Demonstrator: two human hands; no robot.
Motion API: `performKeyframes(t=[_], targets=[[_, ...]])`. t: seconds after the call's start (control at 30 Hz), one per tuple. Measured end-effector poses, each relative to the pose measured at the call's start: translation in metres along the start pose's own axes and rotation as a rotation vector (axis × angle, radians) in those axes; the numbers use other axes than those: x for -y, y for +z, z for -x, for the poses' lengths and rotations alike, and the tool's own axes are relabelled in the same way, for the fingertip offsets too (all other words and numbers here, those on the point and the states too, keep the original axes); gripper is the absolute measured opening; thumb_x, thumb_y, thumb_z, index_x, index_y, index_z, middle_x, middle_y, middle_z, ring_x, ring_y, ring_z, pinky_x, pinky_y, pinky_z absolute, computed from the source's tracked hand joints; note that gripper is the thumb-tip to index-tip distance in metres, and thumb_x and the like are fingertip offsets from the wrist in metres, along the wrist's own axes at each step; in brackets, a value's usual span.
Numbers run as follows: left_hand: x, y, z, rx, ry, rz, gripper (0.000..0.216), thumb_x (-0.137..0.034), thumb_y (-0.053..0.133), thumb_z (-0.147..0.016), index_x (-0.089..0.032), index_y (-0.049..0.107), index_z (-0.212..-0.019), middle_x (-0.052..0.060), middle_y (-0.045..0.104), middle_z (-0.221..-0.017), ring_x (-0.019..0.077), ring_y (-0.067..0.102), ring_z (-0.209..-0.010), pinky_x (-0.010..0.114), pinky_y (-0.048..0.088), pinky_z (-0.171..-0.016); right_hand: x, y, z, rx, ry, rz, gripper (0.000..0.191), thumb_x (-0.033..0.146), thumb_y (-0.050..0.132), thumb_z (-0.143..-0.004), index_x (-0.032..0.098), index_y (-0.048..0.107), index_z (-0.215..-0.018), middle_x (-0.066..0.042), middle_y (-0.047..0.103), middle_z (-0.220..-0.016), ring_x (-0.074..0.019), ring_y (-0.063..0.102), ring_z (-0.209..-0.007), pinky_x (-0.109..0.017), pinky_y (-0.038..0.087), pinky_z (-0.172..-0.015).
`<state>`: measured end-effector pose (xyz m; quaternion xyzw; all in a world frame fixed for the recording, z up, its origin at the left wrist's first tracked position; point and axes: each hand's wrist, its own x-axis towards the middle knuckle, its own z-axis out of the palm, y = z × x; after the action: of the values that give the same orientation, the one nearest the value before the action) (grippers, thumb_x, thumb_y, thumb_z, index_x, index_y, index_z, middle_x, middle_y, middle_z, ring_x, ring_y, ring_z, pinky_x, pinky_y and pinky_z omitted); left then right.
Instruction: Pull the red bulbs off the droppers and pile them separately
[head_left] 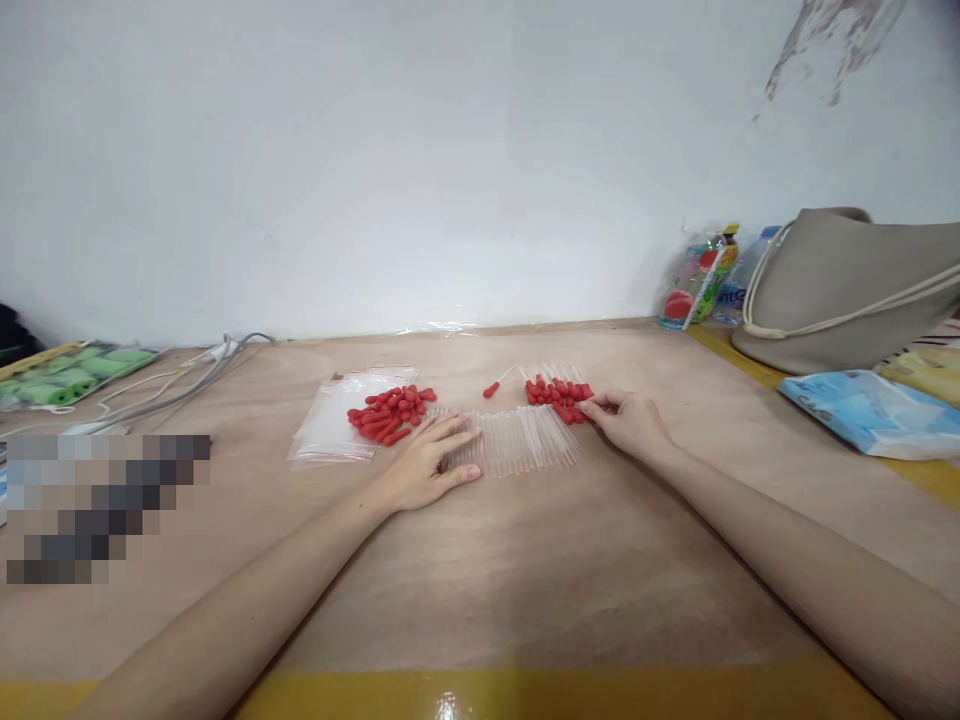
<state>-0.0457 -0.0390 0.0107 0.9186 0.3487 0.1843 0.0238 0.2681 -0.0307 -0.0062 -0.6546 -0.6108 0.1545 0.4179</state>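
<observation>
A row of clear thin tubes [517,440] lies side by side on the table in front of me. My left hand [431,462] rests over the left end of the row, its fingers spread. With thumb and fingertips, my right hand [619,420] pinches a red rubber bulb at the right edge of a cluster of red rubber bulbs [551,390]. Clear tubes stick out behind that cluster, so these look like droppers. A lone dropper [491,390] with a red bulb lies between the groups. Loose red bulbs [386,415] are heaped on clear zip bags [322,420] at the left.
Cables [202,370] and a pack of green rolls [82,372] lie at the far left. A blurred-out patch [105,510] covers something nearer. Bottles [694,280], a grey bag [847,285] and a blue packet [862,412] stand or lie on the right. A white wall [450,170] rises behind.
</observation>
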Motion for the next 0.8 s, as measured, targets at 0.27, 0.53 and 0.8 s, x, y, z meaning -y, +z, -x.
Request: performKeyframes(t=[0.27, 0.53, 0.8], targets=[[0.012, 0.010, -0.083, -0.091, -0.261, -0.106, 0.028, -0.027, 0.045, -0.083, -0.014, 0.059, -0.103, 0.012, 0.058, -0.108, 0.0247, 0.051, -0.107, 0.038, 0.040, -0.092, -0.006, 0.002, -0.002, -0.212, -0.163, 0.121, 0.031, 0.040, 0.048, -0.076, 0.016, 0.068, -0.079, -0.005, 0.059, -0.071, -0.0141, 0.049, -0.058, -0.027, 0.039, -0.058], [0.022, 0.027, -0.132, -0.054, -0.524, -0.099, 0.016, -0.026, 0.054, -0.073, -0.012, 0.060, -0.072, 0.017, 0.062, -0.085, 0.0289, 0.060, -0.083, 0.038, 0.045, -0.071, -0.007, 0.005, 0.006, -0.229, -0.263, 0.120, 0.029, 0.038, 0.049, -0.079, 0.017, 0.068, -0.077, -0.004, 0.055, -0.070, -0.0119, 0.045, -0.054, -0.026, 0.036, -0.053], [0.002, 0.003, -0.088, -0.133, -0.621, 0.103, 0.025, -0.035, 0.046, -0.079, -0.017, 0.059, -0.069, 0.008, 0.065, -0.072, 0.0222, 0.060, -0.071, 0.033, 0.044, -0.063, 0.009, 0.006, 0.013, -0.309, -0.297, 0.211, 0.023, 0.036, 0.051, -0.078, 0.020, 0.068, -0.074, -0.003, 0.061, -0.071, -0.0167, 0.054, -0.070, -0.030, 0.034, -0.068]])
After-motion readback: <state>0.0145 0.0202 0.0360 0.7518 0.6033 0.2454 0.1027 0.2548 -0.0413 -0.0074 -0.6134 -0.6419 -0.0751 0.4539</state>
